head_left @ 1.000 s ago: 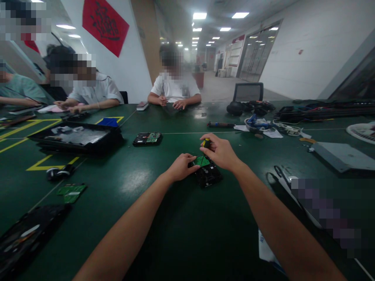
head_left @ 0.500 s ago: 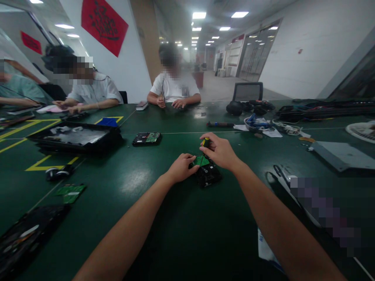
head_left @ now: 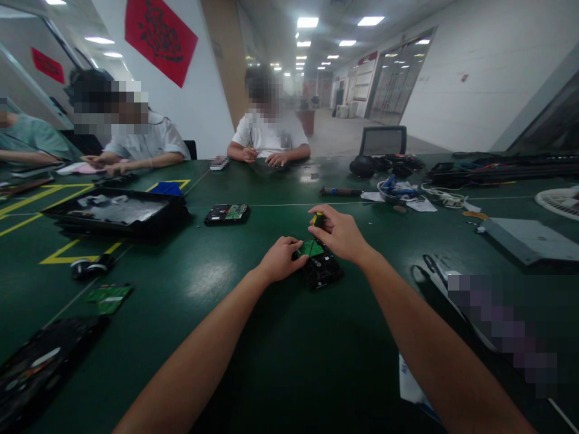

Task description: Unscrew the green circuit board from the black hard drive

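Note:
In front of me on the green table lies a black hard drive (head_left: 322, 271) with a green circuit board (head_left: 311, 248) on its upper face. My left hand (head_left: 281, 260) grips its left edge, thumb and fingers around the far left corner. A screwdriver with a yellow-and-black handle (head_left: 318, 219) stands nearly upright over the board, pinched in the fingers of my right hand (head_left: 341, 232). Its shaft runs down to the board; the exact spot where the tip rests is too small to make out.
Another hard drive (head_left: 227, 214) lies farther left, near a black tray (head_left: 115, 211). At the near left are a loose green board (head_left: 110, 298) and a dark opened device (head_left: 49, 355). A grey metal panel (head_left: 529, 241) lies right. People sit across the table.
My two hands, the screwdriver and the hard drive hold almost the same position. Across the table, a seated person's raised hand has lowered slightly.

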`<state>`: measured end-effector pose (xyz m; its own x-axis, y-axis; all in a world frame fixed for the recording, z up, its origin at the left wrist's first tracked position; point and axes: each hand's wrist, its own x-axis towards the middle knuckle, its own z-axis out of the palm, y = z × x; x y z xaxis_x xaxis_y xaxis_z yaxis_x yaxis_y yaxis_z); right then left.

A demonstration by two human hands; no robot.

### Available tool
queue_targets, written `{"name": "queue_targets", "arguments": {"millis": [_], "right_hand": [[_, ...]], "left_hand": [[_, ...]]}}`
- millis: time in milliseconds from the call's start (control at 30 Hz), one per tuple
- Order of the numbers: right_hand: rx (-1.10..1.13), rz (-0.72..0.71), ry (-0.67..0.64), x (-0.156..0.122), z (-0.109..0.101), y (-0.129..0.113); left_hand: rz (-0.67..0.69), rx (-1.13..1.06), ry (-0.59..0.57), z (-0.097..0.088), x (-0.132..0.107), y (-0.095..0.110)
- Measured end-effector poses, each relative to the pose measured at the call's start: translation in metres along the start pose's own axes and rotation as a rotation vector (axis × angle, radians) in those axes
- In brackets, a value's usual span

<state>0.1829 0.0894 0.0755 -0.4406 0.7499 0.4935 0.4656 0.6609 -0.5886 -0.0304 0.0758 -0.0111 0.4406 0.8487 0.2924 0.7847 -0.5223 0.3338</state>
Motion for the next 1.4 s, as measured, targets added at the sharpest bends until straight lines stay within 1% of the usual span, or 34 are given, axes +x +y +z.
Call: {"name": "queue_targets", "arguments": {"millis": [367,833,1100,1233,1400], "right_hand": [[-0.022,-0.007,0.007,0.000,-0.001,0.000],[0.018,0.012,0.023,0.000,-0.001,0.005],[-0.001,0.051,0.082,0.001,0.001,0.008],[-0.026,0.054,0.101,0.001,0.003,0.005],[-0.083,0.003,0.091,0.002,0.007,-0.005]], "left_hand": [[0.008,0.032,-0.010,0.001,0.000,0.004],[0.019,0.092,-0.016,0.000,-0.001,0.009],[0.013,0.094,-0.021,0.002,-0.001,0.008],[0.006,0.087,-0.021,0.002,-0.001,0.008],[0.009,0.076,-0.026,0.002,-0.001,0.009]]}}
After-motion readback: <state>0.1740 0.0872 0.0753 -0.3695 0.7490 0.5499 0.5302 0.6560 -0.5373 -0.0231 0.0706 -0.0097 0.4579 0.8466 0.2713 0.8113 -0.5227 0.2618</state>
